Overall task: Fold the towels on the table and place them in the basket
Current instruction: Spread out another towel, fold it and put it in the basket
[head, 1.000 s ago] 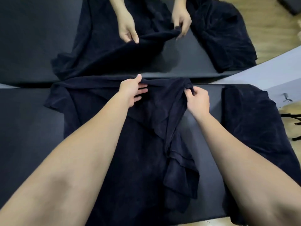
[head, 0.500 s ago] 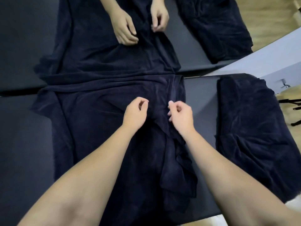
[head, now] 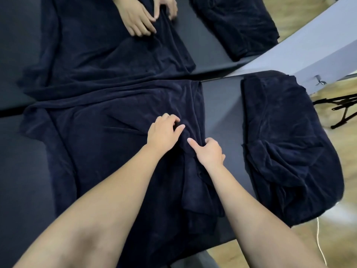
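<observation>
A large dark navy towel (head: 108,144) lies spread across the dark table (head: 23,171), with a bunched fold running down its right side. My left hand (head: 164,132) sits on the towel near that fold, fingers curled and thumb out, pinching a crease. Just to its right, my right hand (head: 209,152) grips the bunched fold, index finger pointing left over the cloth. A second navy towel (head: 289,151) lies crumpled at the table's right end. No basket is in view.
A mirror (head: 222,51) stands along the table's far edge and reflects the towels and both hands. A bare strip of table (head: 222,117) separates the two towels. Wooden floor (head: 345,171), black stand legs (head: 343,109) and a white cord (head: 320,246) lie off to the right.
Both hands came back from the towel's far edge toward me and to the right. They now take hold of the bunched fold on the towel's right side.
</observation>
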{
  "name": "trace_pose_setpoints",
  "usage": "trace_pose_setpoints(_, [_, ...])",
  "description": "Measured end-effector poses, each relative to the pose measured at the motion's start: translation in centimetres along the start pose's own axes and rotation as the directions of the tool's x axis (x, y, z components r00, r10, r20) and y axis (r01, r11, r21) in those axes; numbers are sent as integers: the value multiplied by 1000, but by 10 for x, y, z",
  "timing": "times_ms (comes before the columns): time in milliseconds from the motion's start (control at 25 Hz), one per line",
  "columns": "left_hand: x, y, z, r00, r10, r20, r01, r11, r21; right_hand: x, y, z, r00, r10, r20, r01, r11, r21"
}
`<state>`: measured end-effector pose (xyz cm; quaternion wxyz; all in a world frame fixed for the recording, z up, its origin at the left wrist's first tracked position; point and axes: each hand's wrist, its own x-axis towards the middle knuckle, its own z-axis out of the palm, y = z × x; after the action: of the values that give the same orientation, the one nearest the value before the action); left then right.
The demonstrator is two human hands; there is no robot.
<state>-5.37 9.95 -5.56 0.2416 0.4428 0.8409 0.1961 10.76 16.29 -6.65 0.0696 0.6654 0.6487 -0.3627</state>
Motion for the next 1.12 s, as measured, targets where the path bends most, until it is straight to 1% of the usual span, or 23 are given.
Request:
trace_pose_setpoints(80, [9,16,5,998,-25,66,20,996,84,6,5,0,999,-49,0,48,979,200])
trace_pose_setpoints(160, [18,32,10,988,-13,153,-10,989,145,12,5,-10,992,-117,-43,125,911,394])
trace_pose_setpoints(200, [23,40,12,980,0,199,-24,992,121,17,3,-18,985,-153,-76,170,872,460])
trace_pose_setpoints(280, [30,53,14,970,43,241,-41,999,-14,33,-5,-39,967,-182,-177,249,806,537])
trace_pose_setpoints(320, [34,59,16,971,72,228,-54,995,-85,41,-10,-50,961,-163,-222,263,780,567])
trace_pose_setpoints(360, [37,64,17,975,102,196,-78,988,-130,49,-13,-59,962,-139,-235,257,749,610])
trace_pose_setpoints(400, [38,67,18,980,127,150,-107,985,-136,56,-15,-66,969,-109,-222,230,723,652])
trace_pose_setpoints(440, [38,68,20,985,144,99,-134,985,-107,60,-13,-70,981,-84,-174,182,705,685])
trace_pose_setpoints(480, [37,67,22,986,152,62,-149,987,-53,62,-8,-72,991,-65,-113,125,712,691])
trace_pose_setpoints(520, [36,64,25,987,146,63,-147,989,13,65,0,-69,996,-45,-73,81,765,639])
trace_pose_setpoints(560, [36,59,28,986,126,111,-135,988,81,66,11,-63,998,-28,-56,53,850,525])
trace_pose_setpoints(600, [35,55,31,977,99,188,-126,982,139,65,23,-55,999,-13,-45,28,931,364])
trace_pose_setpoints(640, [36,51,34,962,77,263,-127,975,180,63,33,-47,1000,-8,-30,14,982,191])
trace_pose_setpoints(680, [37,48,36,947,67,314,-135,971,199,62,41,-42,1000,-14,-19,15,999,52])
trace_pose_setpoints(720, [40,47,37,937,70,341,-146,969,201,61,45,-40,999,-33,-23,33,999,-4])
trace_pose_setpoints(760, [43,47,36,931,82,357,-157,970,187,62,44,-41,997,-60,-39,61,998,29])
trace_pose_setpoints(840, [49,51,33,920,110,377,-164,979,117,64,43,-49,989,-97,-113,122,962,246])
trace_pose_setpoints(920, [50,52,32,920,136,368,-170,983,61,64,41,-58,976,-87,-197,161,904,395])
trace_pose_setpoints(960, [49,52,32,926,144,348,-174,983,57,62,42,-59,977,-74,-198,156,885,438])
trace_pose_setpoints(1040, [40,50,36,946,145,289,-178,980,89,55,47,-56,992,-39,-116,91,872,481])
trace_pose_setpoints(1120, [18,47,45,961,168,219,-207,964,169,43,56,-50,998,-45,-42,60,887,458])
